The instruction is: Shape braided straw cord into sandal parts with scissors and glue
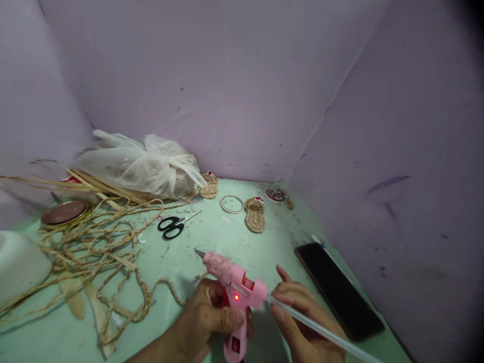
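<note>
My left hand [212, 317] is closed round the handle of a pink glue gun [227, 269], whose metal nozzle points up and to the left. A red light glows on its side. At the gun's rear end, my right hand [302, 317] pinches a long translucent glue stick [321, 330], its front end at the back opening of the gun. Beyond the gun lies a small slipper shape of coiled braided cord [255, 219] with red and white bits on top. Black-handled scissors [176, 226] rest to the left of it, blades partly apart.
A loose tangle of braided cord [102, 242] covers the left side, near a round lid [64, 214] and a white container [20, 259]. Behind are a plastic bag [151, 164], another cord piece [209, 187], a ring [232, 204] and a small dish [275, 195]. A phone [336, 287] lies right.
</note>
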The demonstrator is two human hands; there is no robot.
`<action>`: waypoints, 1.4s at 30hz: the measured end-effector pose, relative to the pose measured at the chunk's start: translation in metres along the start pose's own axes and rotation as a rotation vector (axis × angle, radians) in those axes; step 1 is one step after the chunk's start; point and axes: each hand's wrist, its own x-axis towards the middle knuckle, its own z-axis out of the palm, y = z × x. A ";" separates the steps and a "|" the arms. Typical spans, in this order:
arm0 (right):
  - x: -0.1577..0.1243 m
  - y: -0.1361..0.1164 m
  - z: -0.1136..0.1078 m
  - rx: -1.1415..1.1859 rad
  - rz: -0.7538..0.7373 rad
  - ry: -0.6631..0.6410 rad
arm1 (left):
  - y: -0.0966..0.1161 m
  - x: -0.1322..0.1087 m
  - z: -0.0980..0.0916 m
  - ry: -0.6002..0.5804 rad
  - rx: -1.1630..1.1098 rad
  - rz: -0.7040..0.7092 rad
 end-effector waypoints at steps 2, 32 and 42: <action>0.001 -0.003 -0.001 -0.021 -0.021 0.012 | -0.001 -0.001 0.000 -0.001 0.008 -0.019; -0.015 -0.008 0.024 0.326 0.523 -0.011 | 0.003 0.001 0.012 -0.012 0.015 -0.024; -0.018 0.000 0.026 0.387 0.703 -0.097 | 0.012 -0.003 0.013 0.180 0.684 -0.062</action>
